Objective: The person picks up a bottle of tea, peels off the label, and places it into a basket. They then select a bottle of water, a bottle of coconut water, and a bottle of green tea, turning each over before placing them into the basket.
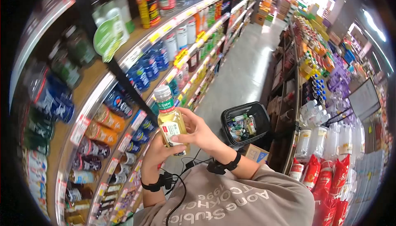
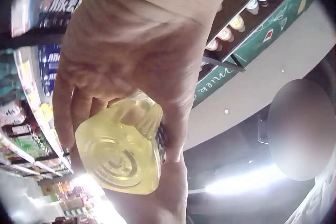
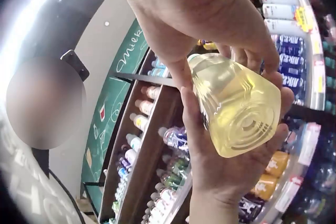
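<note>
Both hands hold one upright bottle (image 1: 173, 123) of pale yellow drink in front of the shelves. It has a white cap, a green band at the neck and a white label on its side. My left hand (image 1: 161, 151) grips its lower part, the thumb lying across the front near the base. From the other side my right hand (image 1: 198, 131) wraps round the middle, its thumb on the label. In the left wrist view the clear base of the bottle (image 2: 118, 153) shows between the hands. The right wrist view also shows this base, with fingers curled round the sides.
Shelves (image 1: 93, 114) of bottled drinks run along the left. A black basket (image 1: 266, 112) with several bottles stands on the aisle floor (image 1: 243, 61), beside a cardboard box (image 1: 255, 154). To the right are a goods rack and red packages (image 1: 324, 180). Cables hang near the wrists.
</note>
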The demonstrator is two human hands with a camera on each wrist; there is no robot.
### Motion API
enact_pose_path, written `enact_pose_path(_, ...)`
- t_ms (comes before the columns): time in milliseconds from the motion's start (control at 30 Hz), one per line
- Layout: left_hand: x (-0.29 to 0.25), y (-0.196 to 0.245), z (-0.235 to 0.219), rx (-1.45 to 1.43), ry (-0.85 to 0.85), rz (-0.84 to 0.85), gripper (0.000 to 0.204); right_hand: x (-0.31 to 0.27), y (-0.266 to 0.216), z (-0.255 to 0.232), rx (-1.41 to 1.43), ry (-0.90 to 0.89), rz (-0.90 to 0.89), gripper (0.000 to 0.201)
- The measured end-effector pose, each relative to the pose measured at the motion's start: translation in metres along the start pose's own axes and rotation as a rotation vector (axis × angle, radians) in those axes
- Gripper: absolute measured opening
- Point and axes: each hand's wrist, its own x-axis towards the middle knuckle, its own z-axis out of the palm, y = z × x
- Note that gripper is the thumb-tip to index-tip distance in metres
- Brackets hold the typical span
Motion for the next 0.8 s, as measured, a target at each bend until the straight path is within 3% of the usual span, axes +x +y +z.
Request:
enact_pose_path(300,0.063,-0.011,0.019,-0.065,-0.012,0.004,0.070,0.021,-0.018,-0.059,-0.020,0.014,-0.010,0.086)
enact_pose_path(800,0.065,-0.001,0.032,-0.036,0.076,0.009,0.058,0.032,-0.018,-0.065,0.052,0.005,0.011,0.084)
